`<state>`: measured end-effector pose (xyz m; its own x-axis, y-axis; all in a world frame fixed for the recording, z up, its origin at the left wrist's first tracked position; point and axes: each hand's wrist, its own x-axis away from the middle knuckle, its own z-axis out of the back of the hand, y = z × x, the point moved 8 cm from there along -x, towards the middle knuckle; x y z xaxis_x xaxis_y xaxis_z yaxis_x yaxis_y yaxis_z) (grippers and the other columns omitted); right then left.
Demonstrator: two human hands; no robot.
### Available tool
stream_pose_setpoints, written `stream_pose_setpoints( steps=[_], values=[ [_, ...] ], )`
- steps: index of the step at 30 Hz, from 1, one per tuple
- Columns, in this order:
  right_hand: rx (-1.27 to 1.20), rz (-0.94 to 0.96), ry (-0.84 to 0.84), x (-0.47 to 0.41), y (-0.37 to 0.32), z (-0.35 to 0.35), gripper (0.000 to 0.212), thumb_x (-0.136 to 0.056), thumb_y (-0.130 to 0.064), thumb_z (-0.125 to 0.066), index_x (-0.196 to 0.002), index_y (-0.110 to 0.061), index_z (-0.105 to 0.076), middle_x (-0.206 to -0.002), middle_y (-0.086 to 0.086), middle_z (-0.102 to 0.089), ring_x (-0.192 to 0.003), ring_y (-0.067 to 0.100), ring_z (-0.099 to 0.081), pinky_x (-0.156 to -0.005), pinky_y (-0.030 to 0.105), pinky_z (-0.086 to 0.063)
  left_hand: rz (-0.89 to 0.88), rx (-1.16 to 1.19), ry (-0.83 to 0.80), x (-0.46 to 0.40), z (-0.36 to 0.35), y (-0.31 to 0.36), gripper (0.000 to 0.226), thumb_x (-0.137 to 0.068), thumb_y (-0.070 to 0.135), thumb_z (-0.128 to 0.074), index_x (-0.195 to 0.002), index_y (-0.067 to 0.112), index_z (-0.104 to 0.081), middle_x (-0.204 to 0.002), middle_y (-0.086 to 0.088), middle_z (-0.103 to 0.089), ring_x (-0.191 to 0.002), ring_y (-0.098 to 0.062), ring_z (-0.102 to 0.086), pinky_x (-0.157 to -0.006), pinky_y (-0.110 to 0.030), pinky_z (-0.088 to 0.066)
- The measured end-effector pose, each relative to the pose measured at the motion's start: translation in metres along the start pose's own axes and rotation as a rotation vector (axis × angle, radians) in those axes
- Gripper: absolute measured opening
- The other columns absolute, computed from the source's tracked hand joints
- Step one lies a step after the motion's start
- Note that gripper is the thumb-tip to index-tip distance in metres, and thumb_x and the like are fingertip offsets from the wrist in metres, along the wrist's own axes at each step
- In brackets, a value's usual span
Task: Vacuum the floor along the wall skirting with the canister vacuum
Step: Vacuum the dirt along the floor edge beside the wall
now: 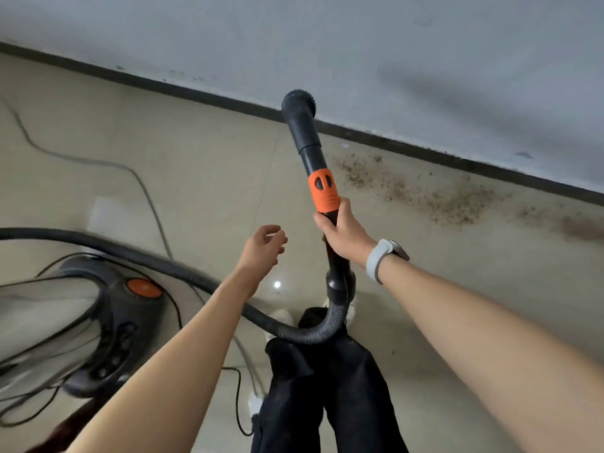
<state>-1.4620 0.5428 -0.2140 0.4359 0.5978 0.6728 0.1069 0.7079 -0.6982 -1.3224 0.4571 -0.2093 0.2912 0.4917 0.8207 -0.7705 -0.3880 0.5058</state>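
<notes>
Your nozzle is raised, its bristled round end lying in this view over the dark skirting and the wall, so it looks lifted off the floor rather than working it. Your right hand grips the wand with its fingers curled round the black stem just below the orange collar. Your left hand holds nothing, its fingers loosely curled in the air beside the wand. The dirt lies as a brown scatter along the foot of the skirting, to the right of the nozzle and apart from it. If you bring the brush down where it now points you will probably miss the dirt, and a fast sweep could flick the grains farther out across the tiles. The hose loops from the wand across your legs to the vacuum at your left. It curves tightly below your grip, and a long reach to the right may pull it taut and drag or tip the body. The cords trail on the floor round your feet and could catch a step. As for containers, only the vacuum's own body counts, and what it holds cannot be seen from here.
</notes>
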Motion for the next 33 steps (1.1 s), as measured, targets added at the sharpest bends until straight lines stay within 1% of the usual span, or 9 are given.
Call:
stream_pose_setpoints(
  steps=[4, 8, 11, 16, 20, 23, 25, 30, 33],
  values=[
    [-0.228, -0.079, 0.071, -0.025, 0.016, -0.044, 0.024, -0.097, -0.024, -0.048, -0.109, -0.012, -0.031, -0.078, 0.0, -0.042, -0.069, 0.017, -0.047, -0.075, 0.036, -0.044, 0.024, -0.1, -0.067, -0.005, 0.002, -0.078, 0.031, -0.099, 0.025, -0.045, -0.126, 0.011, -0.052, -0.11, -0.004, -0.061, -0.096, -0.016, -0.056, -0.069, -0.02, -0.043],
    [-0.368, -0.202, 0.053, -0.04, 0.05, -0.1, 0.027, -0.096, -0.029, -0.049, -0.11, -0.013, -0.032, -0.083, 0.002, -0.045, -0.083, 0.027, -0.052, -0.094, 0.053, -0.047, 0.01, -0.136, -0.106, -0.002, -0.001, -0.128, 0.028, -0.099, 0.032, -0.044, -0.117, 0.015, -0.056, -0.104, -0.001, -0.062, -0.098, -0.014, -0.058, -0.078, -0.016, -0.044],
    [-0.442, -0.321, 0.032, -0.035, 0.086, -0.127, 0.025, -0.096, -0.028, -0.049, -0.106, -0.013, -0.032, -0.08, 0.004, -0.045, -0.074, 0.025, -0.054, -0.087, 0.049, -0.051, 0.041, -0.266, -0.127, -0.003, -0.005, -0.16, 0.031, -0.096, 0.04, -0.046, -0.12, 0.021, -0.052, -0.104, 0.003, -0.061, -0.102, -0.019, -0.06, -0.09, -0.03, -0.045],
    [-0.513, -0.461, 0.002, -0.039, 0.137, -0.129, 0.026, -0.097, -0.028, -0.048, -0.107, -0.01, -0.032, -0.082, 0.005, -0.046, -0.079, 0.025, -0.054, -0.087, 0.045, -0.049, 0.079, -0.4, -0.128, -0.015, -0.037, -0.184, 0.039, -0.09, 0.047, -0.054, -0.118, 0.02, -0.048, -0.099, 0.002, -0.061, -0.09, -0.017, -0.058, -0.075, -0.026, -0.04],
    [-0.538, -0.553, -0.071, -0.049, 0.179, -0.102, 0.026, -0.097, -0.028, -0.048, -0.107, -0.008, -0.034, -0.082, 0.008, -0.047, -0.067, 0.021, -0.056, -0.07, 0.037, -0.049, 0.089, -0.389, -0.077, -0.032, -0.085, -0.19, 0.035, -0.086, 0.051, -0.059, -0.1, 0.022, -0.047, -0.087, 0.004, -0.061, -0.08, -0.015, -0.059, -0.063, -0.023, -0.039],
    [-0.52, -0.551, -0.07, -0.07, 0.21, -0.068, 0.023, -0.096, -0.026, -0.052, -0.102, -0.007, -0.039, -0.079, 0.007, -0.051, -0.068, 0.023, -0.06, -0.073, 0.039, -0.052, 0.059, -0.394, -0.062, -0.051, -0.121, -0.186, 0.03, -0.087, 0.048, -0.06, -0.098, 0.024, -0.047, -0.08, 0.008, -0.058, -0.075, -0.013, -0.056, -0.06, -0.015, -0.039],
    [-0.536, -0.527, -0.044, -0.09, 0.224, -0.049, 0.022, -0.094, -0.023, -0.055, -0.101, -0.008, -0.042, -0.077, 0.006, -0.052, -0.073, 0.025, -0.061, -0.079, 0.042, -0.053, 0.036, -0.368, -0.063, -0.07, -0.139, -0.184, 0.032, -0.086, 0.05, -0.06, -0.1, 0.024, -0.05, -0.082, 0.007, -0.061, -0.08, -0.015, -0.059, -0.065, -0.021, -0.043],
    [-0.654, -0.454, -0.08, -0.146, 0.222, -0.049, 0.016, -0.095, -0.017, -0.056, -0.093, -0.01, -0.041, -0.08, 0.006, -0.043, -0.061, 0.023, -0.054, -0.066, 0.037, -0.052, -0.037, -0.267, -0.028, -0.127, -0.154, -0.181, 0.033, -0.086, 0.05, -0.061, -0.099, 0.02, -0.054, -0.076, 0.007, -0.063, -0.068, -0.011, -0.06, -0.068, -0.025, -0.049],
    [-0.579, -0.376, -0.106, -0.183, 0.221, -0.063, 0.022, -0.096, -0.021, -0.053, -0.105, -0.008, -0.037, -0.083, 0.006, -0.042, -0.06, 0.021, -0.054, -0.067, 0.037, -0.051, -0.096, -0.214, 0.022, -0.165, -0.152, -0.183, 0.029, -0.088, 0.044, -0.059, -0.098, 0.018, -0.055, -0.075, 0.004, -0.064, -0.063, -0.014, -0.06, -0.07, -0.035, -0.052]
  ],
)
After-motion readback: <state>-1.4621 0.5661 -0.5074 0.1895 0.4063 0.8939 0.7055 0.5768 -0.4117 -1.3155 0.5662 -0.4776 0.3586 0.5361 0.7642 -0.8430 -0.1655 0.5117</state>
